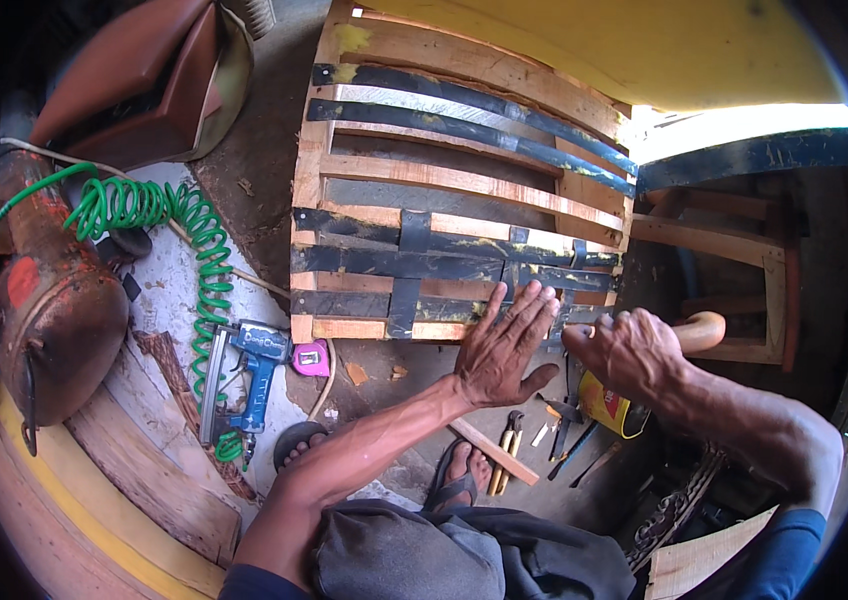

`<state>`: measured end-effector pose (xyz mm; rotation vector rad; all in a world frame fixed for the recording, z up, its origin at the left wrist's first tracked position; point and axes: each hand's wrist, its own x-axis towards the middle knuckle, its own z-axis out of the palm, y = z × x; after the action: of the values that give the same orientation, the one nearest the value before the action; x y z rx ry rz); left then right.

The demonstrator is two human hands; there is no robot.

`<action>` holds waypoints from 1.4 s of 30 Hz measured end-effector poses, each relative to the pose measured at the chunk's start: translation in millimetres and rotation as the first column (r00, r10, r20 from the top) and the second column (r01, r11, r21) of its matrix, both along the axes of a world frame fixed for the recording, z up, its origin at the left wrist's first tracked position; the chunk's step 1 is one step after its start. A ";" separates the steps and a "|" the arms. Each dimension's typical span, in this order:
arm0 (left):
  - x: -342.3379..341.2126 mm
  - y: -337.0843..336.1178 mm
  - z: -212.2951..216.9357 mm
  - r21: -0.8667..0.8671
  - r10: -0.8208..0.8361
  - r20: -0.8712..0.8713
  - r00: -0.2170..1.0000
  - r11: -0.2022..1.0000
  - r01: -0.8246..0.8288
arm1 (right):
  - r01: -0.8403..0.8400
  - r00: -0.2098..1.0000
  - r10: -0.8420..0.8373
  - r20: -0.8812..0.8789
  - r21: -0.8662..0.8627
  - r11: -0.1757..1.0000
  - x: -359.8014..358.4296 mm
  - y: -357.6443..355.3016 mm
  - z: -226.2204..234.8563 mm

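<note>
A wooden frame (464,330) with slats stands in front of me, and black straps (384,262) run across and through it. My left hand (506,345) lies with its fingers stretched out against the frame's near edge, over the ends of the straps, holding nothing. Just to its right, my right hand (634,350) is closed round a tool with a curved, pale wooden handle (701,332). The handle's rounded end sticks out to the right of my fist. What the tool's working end looks like is hidden by my hand.
Pincers (507,455), a wood strip (494,450) and a yellow can (609,408) lie near my feet. To the left are a blue nail gun (254,375), a pink tape measure (310,358), a green coiled air hose (209,250) and a rusty compressor tank (59,320).
</note>
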<state>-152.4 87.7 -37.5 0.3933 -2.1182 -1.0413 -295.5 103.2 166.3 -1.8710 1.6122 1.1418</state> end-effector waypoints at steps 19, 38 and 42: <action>-37.0 30.4 33.6 -0.035 0.055 -0.113 0.992 0.998 -0.059 | -0.062 0.997 0.056 -0.058 -0.117 0.991 -24.5 37.7 21.4; -24.9 22.9 36.8 -0.007 0.002 -0.205 0.979 1.000 -0.003 | -0.136 0.971 0.119 -0.205 -0.068 0.988 10.9 20.5 38.2; -26.5 25.5 38.9 0.020 -0.015 -0.154 0.988 1.000 0.018 | -0.103 0.989 0.089 -0.119 -0.122 0.987 -0.9 18.1 37.2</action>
<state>-178.9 113.2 1.5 0.2955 -1.9774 -1.0696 -296.4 121.3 203.5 -2.0169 1.7092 1.2315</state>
